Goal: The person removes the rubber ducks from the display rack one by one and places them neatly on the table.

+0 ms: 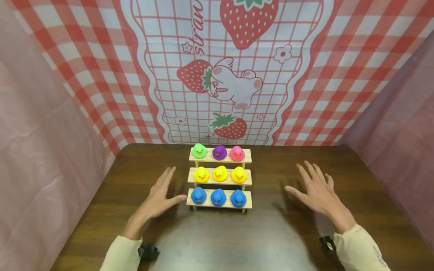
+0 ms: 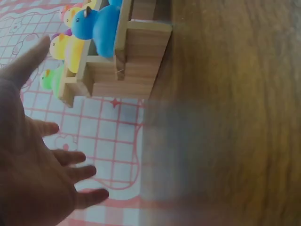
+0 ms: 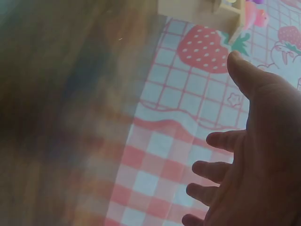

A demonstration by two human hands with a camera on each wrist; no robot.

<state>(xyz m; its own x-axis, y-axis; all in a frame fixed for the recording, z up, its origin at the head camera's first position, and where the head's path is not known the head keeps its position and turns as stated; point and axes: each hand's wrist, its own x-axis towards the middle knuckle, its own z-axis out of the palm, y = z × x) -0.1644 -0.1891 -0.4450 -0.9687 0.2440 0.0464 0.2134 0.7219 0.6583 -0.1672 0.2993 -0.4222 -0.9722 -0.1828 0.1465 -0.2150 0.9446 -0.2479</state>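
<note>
A three-tier wooden stand (image 1: 248, 177) holds rubber ducks in rows. On its top tier sit a green duck (image 1: 199, 151), a purple duck (image 1: 219, 152) and a pink duck (image 1: 237, 153). Three yellow ducks (image 1: 220, 174) fill the middle tier, and three blue ducks (image 1: 218, 197) the bottom one. My left hand (image 1: 156, 199) is left of the stand, fingers spread, thumb pointing at the bottom tier's end; whether it touches cannot be told. Farther off on the right, my right hand (image 1: 318, 194) has its fingers spread and holds nothing.
The stand rests on a dark brown wooden table (image 1: 217, 241). Behind the table hangs a red-and-white checked cloth (image 1: 305, 94) with strawberry prints. Pink cloth (image 1: 44, 131) hangs along the left side, with more on the right. Dark straps show at both wrists.
</note>
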